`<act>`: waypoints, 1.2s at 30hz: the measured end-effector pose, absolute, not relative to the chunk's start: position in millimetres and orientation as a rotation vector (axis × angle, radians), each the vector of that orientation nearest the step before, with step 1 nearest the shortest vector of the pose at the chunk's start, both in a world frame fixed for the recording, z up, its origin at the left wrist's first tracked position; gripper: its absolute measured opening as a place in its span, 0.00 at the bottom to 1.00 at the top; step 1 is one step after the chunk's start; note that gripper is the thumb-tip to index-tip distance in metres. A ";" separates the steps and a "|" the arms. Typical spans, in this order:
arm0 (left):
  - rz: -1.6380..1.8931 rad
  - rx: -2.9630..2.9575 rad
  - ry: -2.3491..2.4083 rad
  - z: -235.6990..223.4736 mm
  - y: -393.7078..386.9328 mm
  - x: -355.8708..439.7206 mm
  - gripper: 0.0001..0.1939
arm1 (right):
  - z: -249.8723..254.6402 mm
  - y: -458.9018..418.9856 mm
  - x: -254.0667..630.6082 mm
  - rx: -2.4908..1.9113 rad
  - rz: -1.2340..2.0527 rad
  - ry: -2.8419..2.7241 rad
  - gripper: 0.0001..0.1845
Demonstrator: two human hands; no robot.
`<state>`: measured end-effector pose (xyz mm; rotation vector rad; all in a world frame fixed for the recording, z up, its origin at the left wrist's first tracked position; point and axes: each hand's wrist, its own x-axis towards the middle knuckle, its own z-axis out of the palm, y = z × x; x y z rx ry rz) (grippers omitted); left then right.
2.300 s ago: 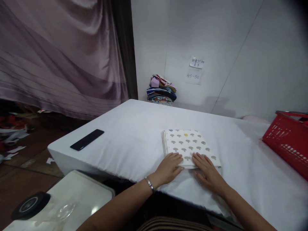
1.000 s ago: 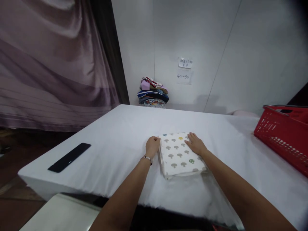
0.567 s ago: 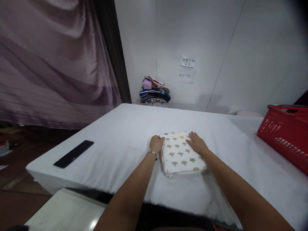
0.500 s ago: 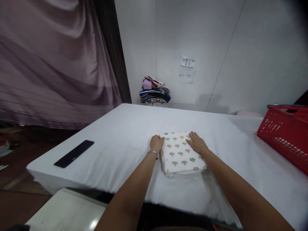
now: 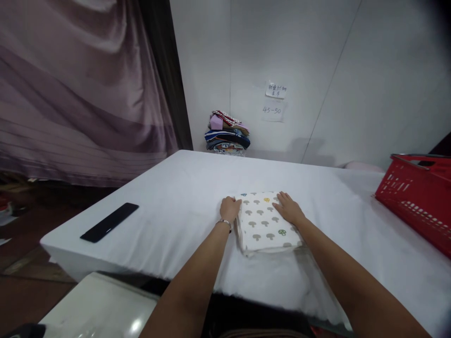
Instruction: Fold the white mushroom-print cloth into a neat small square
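A folded white cloth [image 5: 266, 220] printed with grey mushrooms, plus a few coloured ones, lies in layers on the white-covered table [image 5: 169, 197]. At its upper left edge, my left hand [image 5: 230, 209] is closed on the cloth, thumb towards the top and the other fingers partly hidden. My right hand [image 5: 288, 207] rests flat on the upper right part of the cloth, fingers stretched out and pointing away from me. A bracelet circles my left wrist.
A flat black object [image 5: 110, 222] lies near the table's left edge. The red plastic basket [image 5: 416, 202] stands at the right. Folded fabrics [image 5: 228, 134] are piled by the wall behind the table, with handwritten paper notes [image 5: 274, 111] nearby. A pink curtain [image 5: 81, 94] hangs at left.
Both hands keep their places on the cloth, and the cloth lies as before. Only the camera view has shifted slightly.
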<state>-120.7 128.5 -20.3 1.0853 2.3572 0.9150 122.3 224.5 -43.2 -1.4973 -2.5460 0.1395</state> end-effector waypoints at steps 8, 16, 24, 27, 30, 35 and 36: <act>0.842 1.121 2.316 -18.9 128.4 -121.8 0.17 | -41.3 223.4 121.5 -1.515 0.146 -2.537 0.31; 0.889 1.085 2.250 -17.8 129.8 -122.7 0.17 | -38.8 221.5 121.1 -1.523 0.154 -2.532 0.31; 1.097 1.006 2.288 -26.6 132.0 -124.0 0.12 | -41.4 224.1 122.1 -1.507 0.154 -2.548 0.31; 1.102 1.023 2.302 -28.8 129.7 -125.1 0.11 | -43.2 224.9 123.2 -1.504 0.151 -2.535 0.32; 1.076 1.054 2.312 -29.3 128.9 -126.1 0.10 | -44.7 225.3 124.1 -1.537 0.155 -2.499 0.33; 1.016 1.122 2.312 -29.5 129.5 -128.9 0.09 | -44.0 225.4 124.1 -1.548 0.174 -2.513 0.33; 1.005 1.128 2.307 -29.5 130.1 -129.9 0.09 | -43.6 225.4 124.0 -1.551 0.171 -2.511 0.33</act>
